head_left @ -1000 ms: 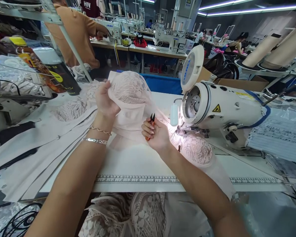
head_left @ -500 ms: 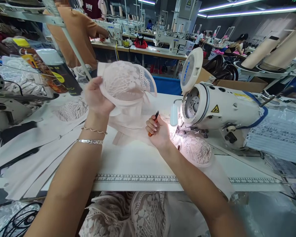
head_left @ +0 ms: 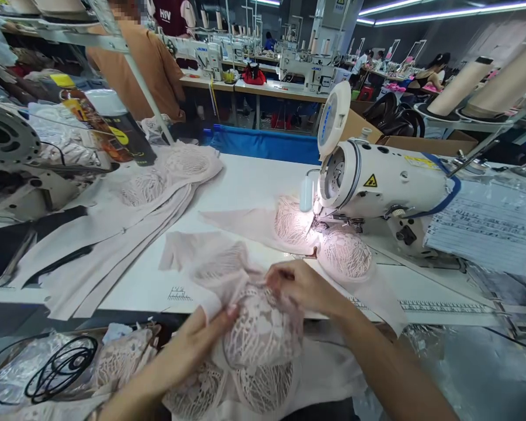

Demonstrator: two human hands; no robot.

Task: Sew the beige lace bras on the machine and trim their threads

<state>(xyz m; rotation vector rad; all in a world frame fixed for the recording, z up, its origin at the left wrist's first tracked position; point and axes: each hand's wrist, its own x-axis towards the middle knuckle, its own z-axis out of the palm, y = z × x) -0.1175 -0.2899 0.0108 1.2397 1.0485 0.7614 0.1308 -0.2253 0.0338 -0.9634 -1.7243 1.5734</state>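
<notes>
Just over the table's front edge, both hands work on a pale pink lace bra (head_left: 263,330). My left hand (head_left: 213,333) grips its left side, thumb lying on top of the fabric. My right hand (head_left: 300,286) pinches the upper edge of the lace cup with bent fingers; whether a tool is tucked in the palm is hidden. The bra's other cup and band spread onto the white table behind. A second lace bra (head_left: 346,254) lies under the lit needle area of the sewing machine (head_left: 377,175). More lace cups (head_left: 265,389) rest below, on the lap.
A pile of bras (head_left: 186,161) with long bands lies at the left. Behind it lean a bottle (head_left: 83,117) and a dark can (head_left: 125,131). A ruler strip (head_left: 442,306) runs along the front edge. Coiled black cord (head_left: 61,368) sits lower left. A person in orange (head_left: 144,70) stands beyond.
My left hand has come down from the raised cup to the front edge. My right hand has moved nearer and onto the bra; the orange-handled snips it held no longer show.
</notes>
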